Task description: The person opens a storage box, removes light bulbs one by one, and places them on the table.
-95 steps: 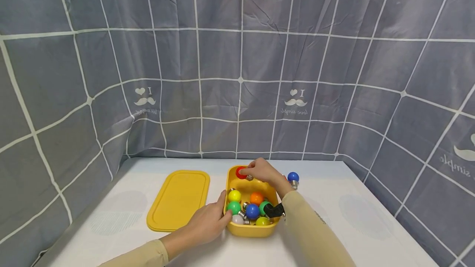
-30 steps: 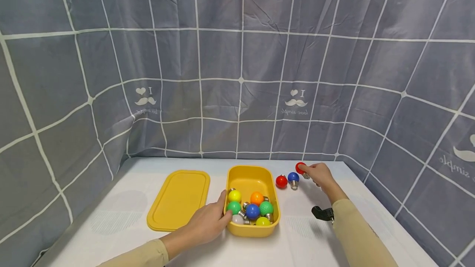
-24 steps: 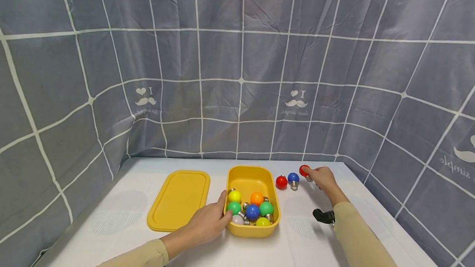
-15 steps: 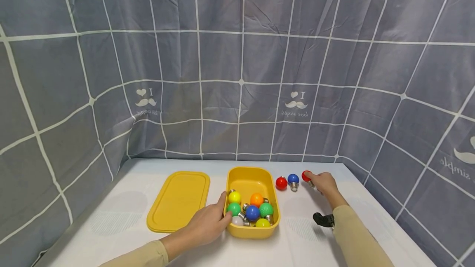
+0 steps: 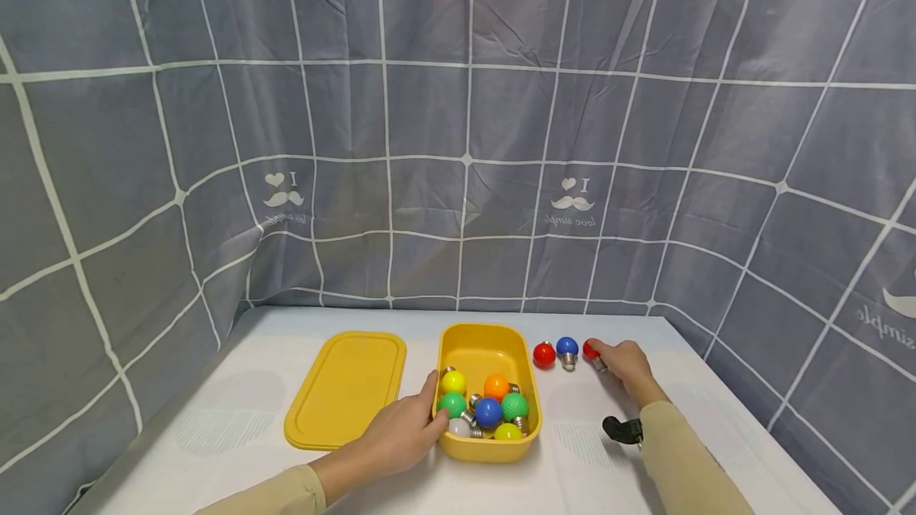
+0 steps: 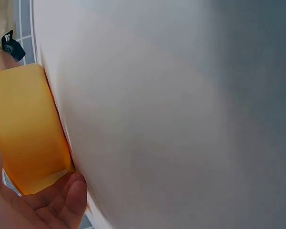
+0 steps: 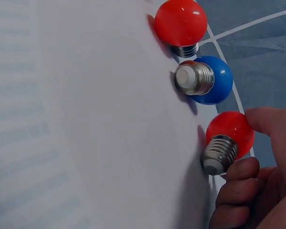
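Right hand (image 5: 628, 368): thumb and finger pinched on the held red bulb (image 7: 227, 125), the other fingers curled. On my wrist feed the bulb lies at or just above the table surface; I cannot tell whether it touches. Left hand (image 5: 401, 431): thumb over the near left rim of the yellow tub (image 5: 487, 452), fingers along the outer wall, giving me a grip on that side.

Surroundings, by descending size. Grey gridded curtain (image 5: 429, 114) behind and at both sides. White table (image 5: 587, 491) bears the rest. Open-topped tub stands near mid-table; yellow lid (image 5: 347, 392) lies flat to its left, apart from it.

Tub contents: I count seven globes, gathered in the near part, with bare yellow floor at the far end. Left side: yellow globe (image 5: 454, 382), smooth green globe (image 5: 452, 403), pale globe (image 5: 459, 427) by my left thumb. Middle: orange globe (image 5: 496, 386), blue globe (image 5: 488, 412) nearer. Right: textured green globe (image 5: 514, 406), second yellow globe (image 5: 508, 431) by the near wall. Metal screw bases show among them.

Outside, right of the tub: loose red bulb (image 5: 544, 355), loose blue bulb (image 5: 568, 347), then the held one, in a row.
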Action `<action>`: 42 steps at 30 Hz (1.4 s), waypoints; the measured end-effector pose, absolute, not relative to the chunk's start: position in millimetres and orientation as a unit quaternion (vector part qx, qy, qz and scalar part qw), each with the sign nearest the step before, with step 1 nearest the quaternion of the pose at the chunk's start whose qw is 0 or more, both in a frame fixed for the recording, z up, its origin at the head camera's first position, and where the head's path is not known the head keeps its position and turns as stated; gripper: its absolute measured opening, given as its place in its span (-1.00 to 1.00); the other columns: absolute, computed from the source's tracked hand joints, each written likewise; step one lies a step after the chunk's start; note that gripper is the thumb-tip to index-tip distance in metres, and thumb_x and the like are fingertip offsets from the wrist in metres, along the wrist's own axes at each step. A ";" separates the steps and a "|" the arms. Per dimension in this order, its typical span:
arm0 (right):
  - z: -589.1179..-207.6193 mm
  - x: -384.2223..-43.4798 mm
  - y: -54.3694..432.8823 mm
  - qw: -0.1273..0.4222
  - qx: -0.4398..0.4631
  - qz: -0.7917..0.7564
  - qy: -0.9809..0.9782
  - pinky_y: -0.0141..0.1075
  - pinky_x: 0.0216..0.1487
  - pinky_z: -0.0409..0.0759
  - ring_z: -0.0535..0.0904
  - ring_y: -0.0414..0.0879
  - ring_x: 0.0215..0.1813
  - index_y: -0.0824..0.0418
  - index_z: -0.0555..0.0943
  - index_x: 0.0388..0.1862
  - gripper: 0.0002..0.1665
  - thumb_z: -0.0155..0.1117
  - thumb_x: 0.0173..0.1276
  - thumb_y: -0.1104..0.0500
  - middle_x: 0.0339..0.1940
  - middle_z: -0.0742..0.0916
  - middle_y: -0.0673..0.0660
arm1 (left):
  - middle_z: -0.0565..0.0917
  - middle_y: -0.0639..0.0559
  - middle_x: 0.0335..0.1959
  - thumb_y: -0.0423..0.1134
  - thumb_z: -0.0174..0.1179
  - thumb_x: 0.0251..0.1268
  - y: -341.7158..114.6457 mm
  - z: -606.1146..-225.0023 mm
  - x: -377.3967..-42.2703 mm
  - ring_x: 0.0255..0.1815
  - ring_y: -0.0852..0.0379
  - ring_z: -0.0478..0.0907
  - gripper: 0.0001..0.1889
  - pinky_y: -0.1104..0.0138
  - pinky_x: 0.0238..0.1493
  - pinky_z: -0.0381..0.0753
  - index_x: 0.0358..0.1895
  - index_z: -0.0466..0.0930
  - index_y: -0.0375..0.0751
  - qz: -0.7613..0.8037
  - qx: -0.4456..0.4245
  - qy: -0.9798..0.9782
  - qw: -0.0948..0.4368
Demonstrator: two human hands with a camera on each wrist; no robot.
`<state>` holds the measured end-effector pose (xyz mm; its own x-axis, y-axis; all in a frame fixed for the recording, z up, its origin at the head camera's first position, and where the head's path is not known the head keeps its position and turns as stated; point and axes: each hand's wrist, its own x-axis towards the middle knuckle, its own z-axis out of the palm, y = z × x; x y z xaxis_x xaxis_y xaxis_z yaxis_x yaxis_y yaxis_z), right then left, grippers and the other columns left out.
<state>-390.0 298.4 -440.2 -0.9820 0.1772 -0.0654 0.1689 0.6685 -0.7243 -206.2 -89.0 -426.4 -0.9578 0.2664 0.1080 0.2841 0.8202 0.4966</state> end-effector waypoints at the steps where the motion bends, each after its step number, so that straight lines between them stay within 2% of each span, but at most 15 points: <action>1: -440.1 -388.8 298.1 0.006 -0.095 0.393 -0.915 -0.30 -0.56 0.30 0.32 -0.16 -0.68 0.34 0.46 -0.37 -0.35 0.17 0.34 -0.28 -0.76 0.38 -0.01 | 0.38 0.14 -0.60 0.07 -0.06 0.52 -89.0 -426.5 -206.1 -0.59 0.22 0.36 -0.22 0.32 -0.53 0.32 0.59 0.01 -0.35 -0.262 -0.144 -0.954 0.017; 13: -441.6 -384.5 299.3 0.010 -0.099 0.363 -0.926 -0.30 -0.55 0.29 0.31 -0.14 -0.67 0.25 0.39 -0.53 -0.31 0.08 0.38 -0.35 -0.75 0.37 0.00 | 0.38 0.14 -0.60 0.06 -0.06 0.52 -87.6 -425.6 -204.3 -0.58 0.22 0.35 -0.23 0.32 -0.52 0.32 0.59 0.01 -0.36 -0.263 -0.139 -0.955 0.019; 18: -443.1 -385.7 302.3 0.013 -0.095 0.366 -0.925 -0.31 -0.56 0.30 0.33 -0.14 -0.66 0.31 0.44 -0.47 -0.30 0.06 0.39 -0.34 -0.74 0.39 0.02 | 0.38 0.13 -0.61 0.05 -0.06 0.53 -87.2 -425.1 -203.9 -0.65 0.21 0.29 -0.23 0.33 -0.58 0.27 0.59 0.01 -0.36 -0.269 -0.141 -0.952 0.021; 20: -442.2 -384.6 303.0 0.015 -0.097 0.365 -0.926 -0.29 -0.52 0.33 0.38 -0.10 -0.60 0.38 0.49 -0.35 -0.27 0.05 0.40 -0.33 -0.65 0.45 0.08 | 0.38 0.14 -0.61 0.05 -0.06 0.53 -87.1 -425.3 -203.8 -0.65 0.22 0.29 -0.23 0.33 -0.58 0.27 0.59 0.01 -0.37 -0.269 -0.141 -0.952 0.020; 22: -439.4 -382.5 303.0 0.023 -0.096 0.359 -0.928 -0.22 -0.44 0.43 0.49 0.01 -0.49 0.49 0.54 -0.21 -0.22 0.03 0.42 -0.30 -0.52 0.56 0.23 | 0.38 0.14 -0.61 0.05 -0.06 0.53 -87.1 -425.5 -203.8 -0.65 0.22 0.29 -0.23 0.33 -0.58 0.27 0.59 0.01 -0.37 -0.269 -0.141 -0.952 0.019; 25: -432.0 -378.9 300.2 0.042 -0.097 0.342 -0.934 -0.04 -0.15 0.57 0.62 0.24 -0.17 0.57 0.55 0.03 -0.17 0.00 0.45 -0.26 -0.14 0.66 0.48 | 0.39 0.14 -0.60 0.05 -0.06 0.53 -87.3 -425.6 -203.7 -0.62 0.22 0.32 -0.23 0.33 -0.55 0.30 0.59 0.01 -0.37 -0.268 -0.141 -0.953 0.017; 28: -420.8 -377.5 295.0 0.062 -0.087 0.324 -0.940 0.13 0.11 0.52 0.57 0.38 0.12 0.55 0.55 0.16 -0.19 -0.02 0.47 -0.21 0.17 0.62 0.50 | 0.39 0.13 -0.59 0.06 -0.06 0.52 -87.8 -425.1 -204.1 -0.58 0.22 0.35 -0.23 0.32 -0.51 0.33 0.59 0.01 -0.36 -0.265 -0.138 -0.954 0.016; 36: -388.6 -376.3 270.6 0.081 -0.043 0.352 -0.931 0.17 0.22 0.46 0.53 0.37 0.23 0.47 0.59 0.19 -0.31 0.01 0.48 -0.12 0.21 0.63 0.45 | 0.38 0.14 -0.60 0.06 -0.06 0.53 -87.2 -424.5 -206.7 -0.57 0.22 0.37 -0.23 0.32 -0.49 0.34 0.59 0.01 -0.36 -0.260 -0.137 -0.956 0.020; 42: -377.4 -374.0 246.3 0.038 -0.015 0.393 -0.919 0.17 0.32 0.43 0.49 0.33 0.28 0.43 0.55 0.27 -0.34 0.08 0.48 -0.09 0.26 0.60 0.43 | 0.38 0.13 -0.60 0.06 -0.06 0.52 -85.1 -424.2 -206.6 -0.60 0.21 0.35 -0.23 0.32 -0.54 0.32 0.60 0.00 -0.35 -0.266 -0.135 -0.954 0.014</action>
